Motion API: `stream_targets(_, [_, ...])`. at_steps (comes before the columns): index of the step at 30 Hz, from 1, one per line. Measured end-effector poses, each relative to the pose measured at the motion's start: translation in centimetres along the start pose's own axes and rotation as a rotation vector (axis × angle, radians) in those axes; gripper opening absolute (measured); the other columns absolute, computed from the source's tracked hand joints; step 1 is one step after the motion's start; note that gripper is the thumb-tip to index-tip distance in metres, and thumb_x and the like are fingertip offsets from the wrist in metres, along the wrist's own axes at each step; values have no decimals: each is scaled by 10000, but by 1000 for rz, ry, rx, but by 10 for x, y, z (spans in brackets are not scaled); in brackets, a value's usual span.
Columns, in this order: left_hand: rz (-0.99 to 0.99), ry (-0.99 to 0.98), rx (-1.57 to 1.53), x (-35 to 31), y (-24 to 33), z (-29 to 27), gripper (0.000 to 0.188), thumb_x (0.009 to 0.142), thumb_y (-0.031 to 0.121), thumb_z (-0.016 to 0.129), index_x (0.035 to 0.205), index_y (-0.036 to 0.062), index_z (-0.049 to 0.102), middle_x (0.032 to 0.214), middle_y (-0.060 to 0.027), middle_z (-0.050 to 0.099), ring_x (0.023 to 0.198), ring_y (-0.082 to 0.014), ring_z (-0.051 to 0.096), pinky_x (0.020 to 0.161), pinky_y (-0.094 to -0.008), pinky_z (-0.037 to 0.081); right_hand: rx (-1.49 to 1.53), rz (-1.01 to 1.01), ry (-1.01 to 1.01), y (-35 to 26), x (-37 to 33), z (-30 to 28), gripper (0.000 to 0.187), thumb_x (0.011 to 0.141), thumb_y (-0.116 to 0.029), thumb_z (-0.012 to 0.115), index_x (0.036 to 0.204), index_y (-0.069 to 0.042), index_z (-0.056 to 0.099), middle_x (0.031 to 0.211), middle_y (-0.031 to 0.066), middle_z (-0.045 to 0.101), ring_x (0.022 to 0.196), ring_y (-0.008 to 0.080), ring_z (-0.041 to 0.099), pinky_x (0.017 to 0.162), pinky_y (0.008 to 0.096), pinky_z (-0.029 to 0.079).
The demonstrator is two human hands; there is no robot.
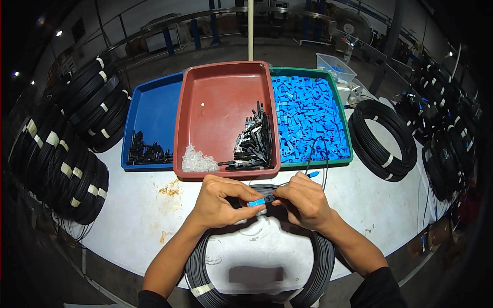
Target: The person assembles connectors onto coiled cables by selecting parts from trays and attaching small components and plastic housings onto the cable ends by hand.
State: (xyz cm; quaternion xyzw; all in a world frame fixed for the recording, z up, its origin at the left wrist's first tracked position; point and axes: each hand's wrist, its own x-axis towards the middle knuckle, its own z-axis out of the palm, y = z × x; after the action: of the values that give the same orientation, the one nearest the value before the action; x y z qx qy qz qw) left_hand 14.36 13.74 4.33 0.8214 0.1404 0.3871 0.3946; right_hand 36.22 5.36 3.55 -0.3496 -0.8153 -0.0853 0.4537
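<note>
My left hand [220,203] pinches a small blue connector housing [256,203] between thumb and forefinger. Close on its right, my right hand [306,201] is closed on a black cable end [270,199], which meets the blue housing; how far it sits inside cannot be made out. Below both hands a coil of black cable [324,259], bound with pale tape, lies on the white table [138,220]. Just beyond the right hand, a cable tip with another blue connector [313,174] sticks out.
Ahead stand a blue tray [154,102] with black parts, a red tray [221,92] with clear caps and black pieces, and a green tray [345,128] full of blue housings. A cable coil [362,149] lies right; stacked coils [61,164] rise left. Behind is a clear bin [334,66].
</note>
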Motion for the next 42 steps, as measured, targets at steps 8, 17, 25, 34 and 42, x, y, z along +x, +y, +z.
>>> stream_targets(8, [19,-12,-26,1,0,3,140,717,27,875,826,-14,797,834,-147,784,696,-163,745,641,-262,589,12,9,-10,-2,3,1,170,783,-32,778,893,-1,653,713,79,596,620,242,539,591,368,411])
stream_targets(17, [21,16,-30,1,-1,1,115,731,20,864,813,-15,792,837,-142,785,702,-159,743,632,-261,585,-44,-14,-31,-5,2,-4,147,826,-57,765,911,2,660,738,74,618,624,231,543,590,359,408])
stream_targets(25, [39,31,16,0,-4,1,129,759,36,854,865,-12,797,840,-123,786,674,-127,728,594,-238,582,-47,-19,7,-1,0,1,156,831,-59,759,932,11,663,763,72,636,637,222,558,586,347,408])
stream_targets(34, [-5,9,60,0,5,1,140,729,23,876,844,1,800,845,-130,788,742,-173,763,656,-263,591,-90,-59,-16,-2,-3,-4,177,808,-70,773,928,13,671,779,77,654,628,210,553,577,341,404])
stream_targets(42, [43,10,84,0,4,0,140,733,26,877,838,-11,792,836,-138,784,712,-167,754,618,-255,582,-109,-78,-22,-1,-1,-3,180,799,-57,767,933,22,676,784,78,668,632,193,552,571,338,402])
